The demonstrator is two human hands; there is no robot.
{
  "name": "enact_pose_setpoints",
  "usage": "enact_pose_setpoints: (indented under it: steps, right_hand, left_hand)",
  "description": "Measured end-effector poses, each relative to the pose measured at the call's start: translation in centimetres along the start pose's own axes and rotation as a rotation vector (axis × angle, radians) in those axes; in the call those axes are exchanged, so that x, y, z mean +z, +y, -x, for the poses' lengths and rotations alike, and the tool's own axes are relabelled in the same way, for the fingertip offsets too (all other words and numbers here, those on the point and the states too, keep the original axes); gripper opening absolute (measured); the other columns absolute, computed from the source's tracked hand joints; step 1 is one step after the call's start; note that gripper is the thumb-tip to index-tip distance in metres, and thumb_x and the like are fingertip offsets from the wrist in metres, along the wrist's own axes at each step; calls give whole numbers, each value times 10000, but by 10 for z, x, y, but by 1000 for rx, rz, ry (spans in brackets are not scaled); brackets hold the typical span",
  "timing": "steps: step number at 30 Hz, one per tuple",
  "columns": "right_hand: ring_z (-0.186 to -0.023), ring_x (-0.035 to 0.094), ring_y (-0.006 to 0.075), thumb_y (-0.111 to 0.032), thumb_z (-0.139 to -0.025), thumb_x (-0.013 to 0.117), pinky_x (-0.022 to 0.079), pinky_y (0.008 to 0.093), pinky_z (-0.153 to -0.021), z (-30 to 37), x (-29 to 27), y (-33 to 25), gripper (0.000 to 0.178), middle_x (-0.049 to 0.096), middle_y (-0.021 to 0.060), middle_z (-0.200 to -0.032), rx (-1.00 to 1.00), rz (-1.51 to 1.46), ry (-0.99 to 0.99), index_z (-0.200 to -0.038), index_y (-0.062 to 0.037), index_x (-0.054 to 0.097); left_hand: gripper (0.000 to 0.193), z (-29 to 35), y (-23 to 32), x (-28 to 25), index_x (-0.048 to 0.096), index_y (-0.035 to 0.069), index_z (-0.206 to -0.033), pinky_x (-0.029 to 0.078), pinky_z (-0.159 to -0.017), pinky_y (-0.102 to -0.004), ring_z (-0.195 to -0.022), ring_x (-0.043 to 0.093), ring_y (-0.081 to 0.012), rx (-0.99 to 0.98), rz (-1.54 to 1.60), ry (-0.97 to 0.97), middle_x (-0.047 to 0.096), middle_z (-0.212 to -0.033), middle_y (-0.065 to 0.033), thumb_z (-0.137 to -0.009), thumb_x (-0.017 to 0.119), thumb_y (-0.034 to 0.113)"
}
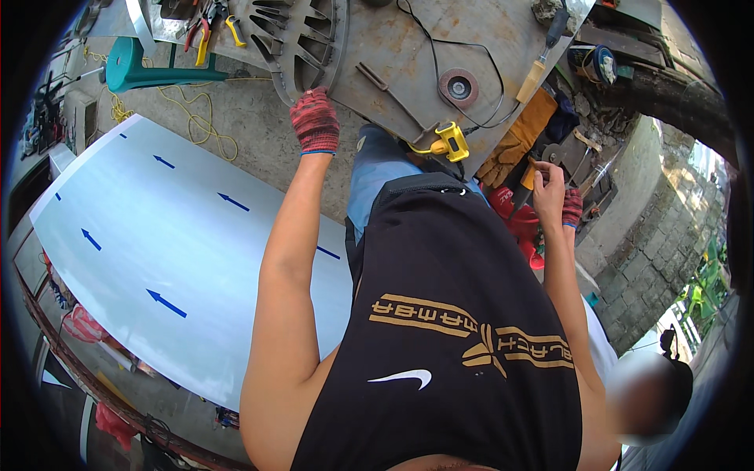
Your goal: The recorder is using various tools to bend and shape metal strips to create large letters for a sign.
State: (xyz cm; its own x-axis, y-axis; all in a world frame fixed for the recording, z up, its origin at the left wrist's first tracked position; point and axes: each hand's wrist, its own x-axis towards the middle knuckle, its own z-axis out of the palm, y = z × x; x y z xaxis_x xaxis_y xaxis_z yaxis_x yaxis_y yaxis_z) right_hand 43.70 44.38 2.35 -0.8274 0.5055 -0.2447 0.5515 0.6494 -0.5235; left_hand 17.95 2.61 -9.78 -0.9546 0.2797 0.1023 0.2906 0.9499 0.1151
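- Your left hand (316, 122), in a red-and-black knit glove with a blue cuff, has its fingers clenched on the near tip of a curved grey metal frame with slanted openings (314, 55).
- Your right hand (549, 190) is bare, its fingers bent beside a tool with an orange handle (528, 176); you cannot tell from here whether they grip it.
- Just to the right of those fingers is a second red-and-black knit glove (574, 207); whether a hand fills it cannot be told.
- Beyond the right fingers, toward the bench, lie tan leather work gloves (512, 141).
- Between your two hands, at the edge of the grey metal bench (377, 39), sits a yellow-and-black tool (451, 142).
- To the right of your left fingers lies a slim fork-ended metal bar (397, 96), and farther right a round grey-brown abrasive disc (459, 85).
- Left of your left fingers stands a green plastic stool (129, 64).
- Farther up and left of them lie pliers with red and yellow handles (203, 45).
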Motion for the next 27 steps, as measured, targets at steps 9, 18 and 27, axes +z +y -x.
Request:
enact_pose_setpoints:
  steps: [9,18,27]
  right_hand:
    - [-876,622,228,-25,-907,577,512,330,-780,-8,6,-6,168,580,134,-1000,-28,-51,-43,-1061,2,639]
    - [-900,631,187,-54,-946,577,500,308,-839,-13,2,-25,168,615,103,-1014,-67,-44,-74,-1097,7,619]
    - [-858,625,174,-48,-933,577,508,304,-767,18,11,-63,164,599,99,-992,-24,-56,-6,-1083,-4,626]
  left_hand:
    - [299,19,-16,-40,649,125,-1014,448,-921,-455,-1007,614,-307,-50,92,124,663,-1012,-97,-729,731,160]
    - [413,38,-27,-58,625,116,-1072,384,-1026,-472,-1150,542,-327,-146,170,142,609,-1167,-113,-702,761,236]
    - [400,76,-54,-58,598,83,-1122,393,-1033,-463,-1177,526,-345,-284,442,129,571,-1235,-152,-763,750,170]
